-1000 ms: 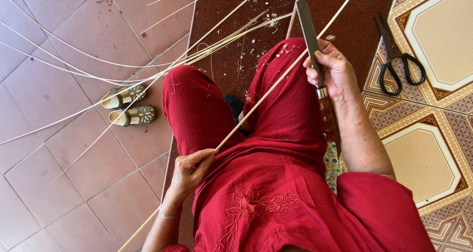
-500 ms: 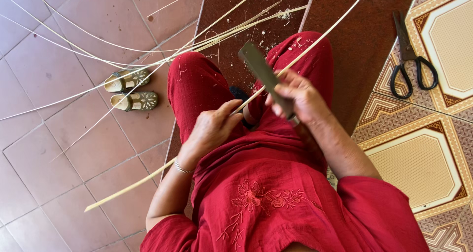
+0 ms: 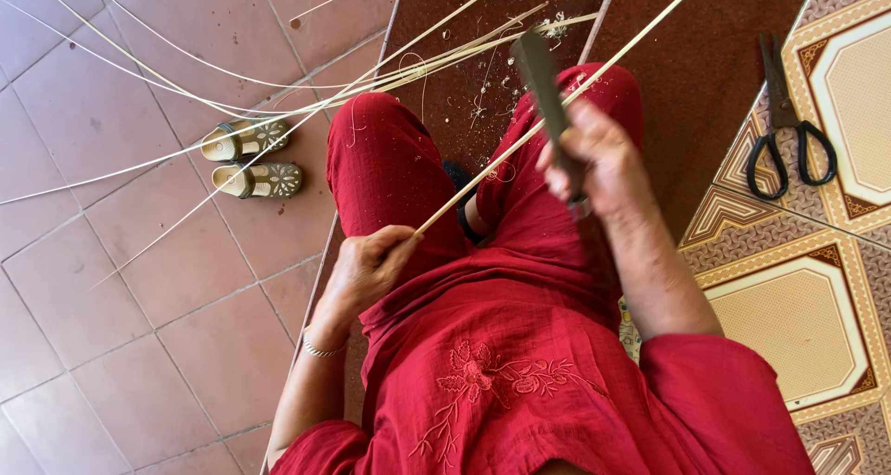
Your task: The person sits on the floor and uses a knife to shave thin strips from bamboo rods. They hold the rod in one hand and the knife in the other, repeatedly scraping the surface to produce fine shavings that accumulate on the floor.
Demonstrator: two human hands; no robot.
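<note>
Now left hand (image 3: 367, 266) pinches strip (image 3: 557, 104) end (knife (image 3: 549, 99) in right hand (image 3: 594, 159)).

seated in red clothes, left hand (image 3: 371, 263) pinching the near end of a long pale cane strip (image 3: 557, 105) that runs up across the right knee; right hand (image 3: 594, 159) gripping a dark flat blade (image 3: 546, 90) laid against that strip. more loose strips (image 3: 278, 104) fanned over the terracotta floor tiles (image 3: 139, 299) beside a pair of small sandals (image 3: 251, 159). black scissors (image 3: 789, 131) lying on the patterned tiles by the right edge.
</note>
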